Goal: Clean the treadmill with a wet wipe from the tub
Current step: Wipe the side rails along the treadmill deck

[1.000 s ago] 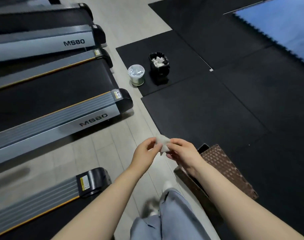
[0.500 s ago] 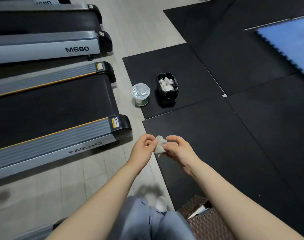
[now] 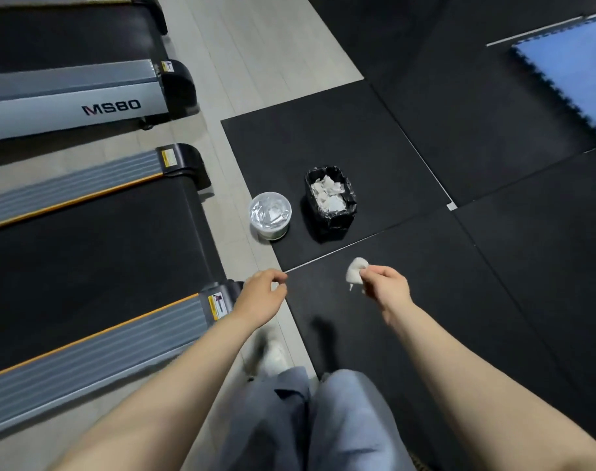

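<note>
My right hand [image 3: 385,287] pinches a crumpled white wet wipe [image 3: 356,274] over the black floor mat. Apart from it, my left hand [image 3: 260,297] hangs with loosely curled fingers and holds nothing, just above the rear corner of the nearest treadmill [image 3: 96,277]. The round white wipe tub [image 3: 270,215] stands open on the floor ahead, beside the treadmill's end. Right of the tub is a small black bin [image 3: 330,203] lined with a bag and filled with used white wipes.
A second treadmill marked MS80 [image 3: 68,103] lies further back on the left. Black rubber mats [image 3: 493,266] cover the floor to the right, with a blue foam mat [image 3: 575,69] at the far right. My legs and a white shoe [image 3: 272,358] show below.
My hands have come apart: the left let go of the wipe and the right now holds it alone. The tub and bin are closer in view as I walk toward them.
</note>
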